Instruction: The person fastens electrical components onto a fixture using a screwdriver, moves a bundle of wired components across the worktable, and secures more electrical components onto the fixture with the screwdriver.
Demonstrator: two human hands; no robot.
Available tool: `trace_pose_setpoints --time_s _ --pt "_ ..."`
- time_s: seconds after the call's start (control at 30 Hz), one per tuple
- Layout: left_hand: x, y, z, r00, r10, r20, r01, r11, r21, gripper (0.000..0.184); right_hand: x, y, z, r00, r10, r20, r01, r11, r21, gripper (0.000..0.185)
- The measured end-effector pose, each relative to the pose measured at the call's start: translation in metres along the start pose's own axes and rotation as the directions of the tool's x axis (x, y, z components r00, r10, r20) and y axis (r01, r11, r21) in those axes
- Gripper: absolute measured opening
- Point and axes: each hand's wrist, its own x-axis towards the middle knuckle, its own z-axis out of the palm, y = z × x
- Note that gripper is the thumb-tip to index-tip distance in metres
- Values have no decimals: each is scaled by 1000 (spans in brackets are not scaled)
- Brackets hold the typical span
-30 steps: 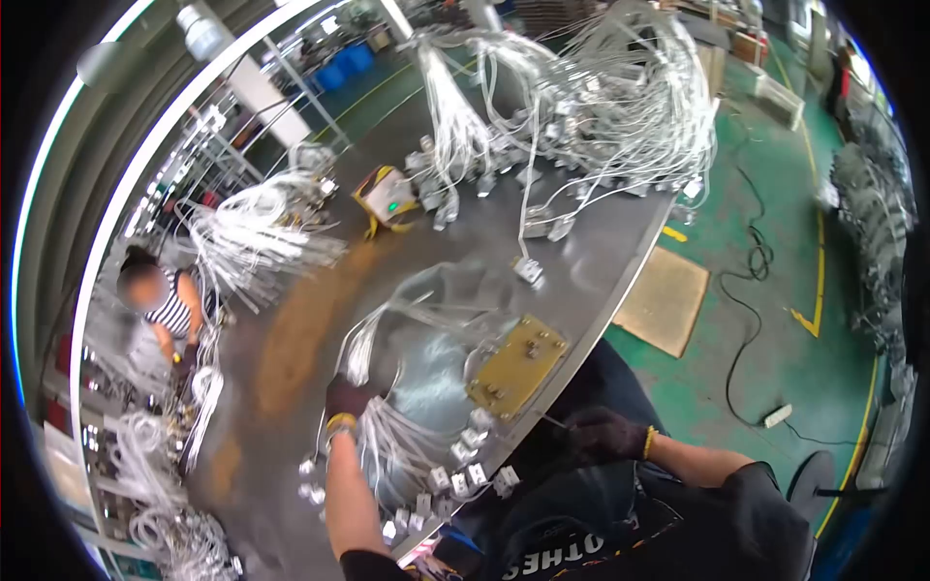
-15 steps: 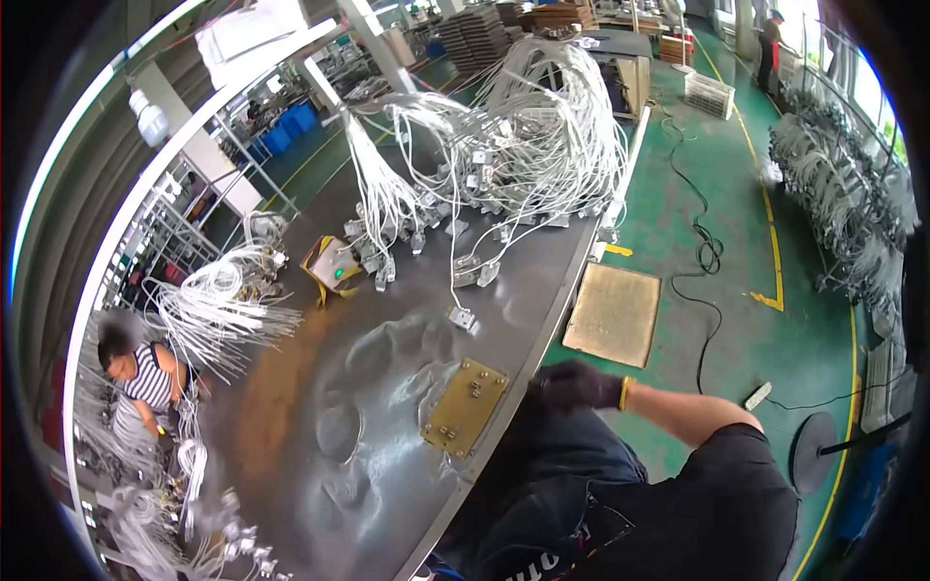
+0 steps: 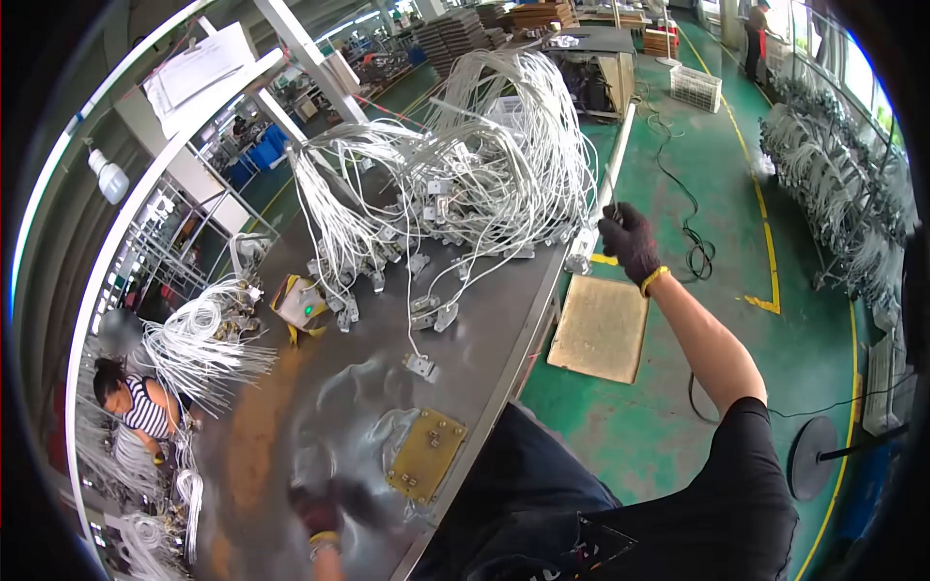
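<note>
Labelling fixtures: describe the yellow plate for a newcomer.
Find the grey table. By its edge nearest the wearer's dark trousers lies a flat rectangular plate. Its brass-yellow face, studded with small fittings, sets it apart from the pale connector beyond.

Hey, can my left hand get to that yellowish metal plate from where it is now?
Probably yes: your left hand, though blurred, looks close to the yellowish metal plate, and only bare tabletop shows between them. The white cables lie farther up the table, out of the way.
</note>
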Motion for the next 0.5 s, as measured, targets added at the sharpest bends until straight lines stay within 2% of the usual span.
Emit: trace_pose_setpoints --time_s 0.03,0.07,0.1,0.17,0.2,0.23,0.27,0.3,0.33,0.4,0.43,0.47,0.5 --pt "12 36 28 982 189 -4 -188 976 -106 90 18 -2 -2 999 -1 -51 2 1000 15 22" --pt "18 95 39 935 321 -154 -349 911 -220 85 32 -5 -6 995 -81 -58 81 997 -10 20" --pt "18 146 40 895 426 -134 -447 843 -299 80 50 -3 -12 992 -117 -43 118 993 21 22" --pt "37 228 38 664 747 14 -696 625 -353 75 111 34 -53 960 -278 16 272 926 -262 44" --pt "32 262 37 710 704 -15 -587 581 -563 71 155 58 -84 969 -234 83 244 831 -501 62" --pt "32 283 57 657 734 -170 -706 521 -480 78 182 66 -94 971 -220 94 239 912 -333 62" --pt "30 295 66 712 699 -75 -612 563 -556 85 208 73 -103 973 -205 106 219 963 -155 61" --pt "32 308 59 753 658 -21 -524 581 -623 83 270 106 -135 930 -319 183 352 917 -187 60" --pt "27 315 71 795 606 -26 -508 642 -574 83 307 108 -118 935 -250 252 302 933 -195 60" --pt "32 320 64 772 627 103 -483 685 -546 81 339 103 -58 917 -117 382 221 944 -243 60" --pt "29 314 68 758 645 101 -517 688 -509 81 349 102 -27 897 -61 437 189 948 -256 60" --pt "37 300 53 764 634 120 -518 713 -472 81 352 97 -18 889 -24 458 162 951 -264 61" --pt "43 302 37 715 679 166 -572 705 -420 81 357 93 -9 877 0 480 143 954 -262 61"
